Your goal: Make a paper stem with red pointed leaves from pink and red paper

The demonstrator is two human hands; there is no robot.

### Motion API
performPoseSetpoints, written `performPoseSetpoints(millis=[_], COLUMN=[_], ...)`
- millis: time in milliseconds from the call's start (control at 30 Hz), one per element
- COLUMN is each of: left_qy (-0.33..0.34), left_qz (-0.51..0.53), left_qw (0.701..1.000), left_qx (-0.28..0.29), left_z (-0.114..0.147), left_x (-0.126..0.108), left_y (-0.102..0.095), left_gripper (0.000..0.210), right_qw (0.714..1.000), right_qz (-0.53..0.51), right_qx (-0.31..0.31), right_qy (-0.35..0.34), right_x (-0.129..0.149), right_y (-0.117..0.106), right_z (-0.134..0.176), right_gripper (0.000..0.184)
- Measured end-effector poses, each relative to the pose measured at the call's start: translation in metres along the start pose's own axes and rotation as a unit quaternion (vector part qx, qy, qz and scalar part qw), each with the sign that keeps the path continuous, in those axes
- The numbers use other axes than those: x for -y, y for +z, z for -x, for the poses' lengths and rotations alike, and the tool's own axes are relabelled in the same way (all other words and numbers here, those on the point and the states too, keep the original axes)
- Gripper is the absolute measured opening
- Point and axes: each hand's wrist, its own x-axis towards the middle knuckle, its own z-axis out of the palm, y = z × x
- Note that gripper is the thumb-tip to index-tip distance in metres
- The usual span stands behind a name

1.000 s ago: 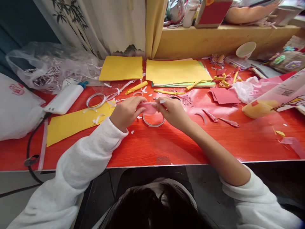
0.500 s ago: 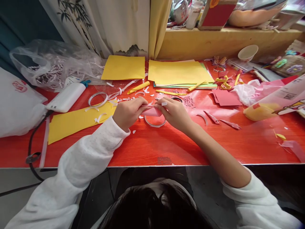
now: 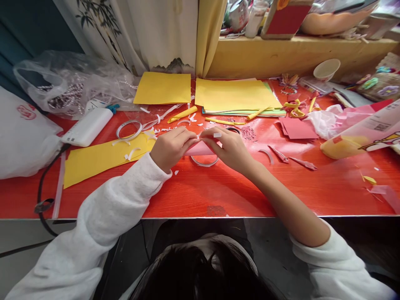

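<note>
Jointly, the left hand (image 3: 170, 146) and the right hand (image 3: 231, 146) pinch a thin pink paper-like sheet (image 3: 201, 149) between them over the glossy red table (image 3: 187, 191); below this grip sits a round whitish ring (image 3: 204, 165), partly hidden.

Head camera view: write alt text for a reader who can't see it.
A person's left hand and right hand hold a piece of pink paper between them over a red table. A thin ring shows partly below the pink paper, yellow sheets lie toward the back, and small white scraps are scattered about.
</note>
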Motion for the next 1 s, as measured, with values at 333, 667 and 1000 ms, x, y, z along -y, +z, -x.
performPoseSetpoints(millis=[333,667,1000], left_qy=[-0.092,-0.21,-0.251], left_qz=[0.142,0.233,0.268], left_qw=[0.984,0.944,0.922], left_qx=[0.063,0.103,0.123], left_z=[-0.004,-0.007,-0.01], left_x=[-0.002,-0.004,-0.008], left_y=[-0.005,-0.008,-0.012], left_gripper=[0.023,0.024,0.027], right_qw=[0.997,0.997,0.994], right_qz=[-0.048,-0.046,-0.069], right_qx=[0.015,0.026,0.062], right_qy=[0.062,0.061,0.063], right_x=[0.006,0.006,0.005], right_y=[-0.005,-0.004,-0.005], right_z=[-0.004,-0.004,-0.005], right_gripper=[0.014,0.014,0.024])
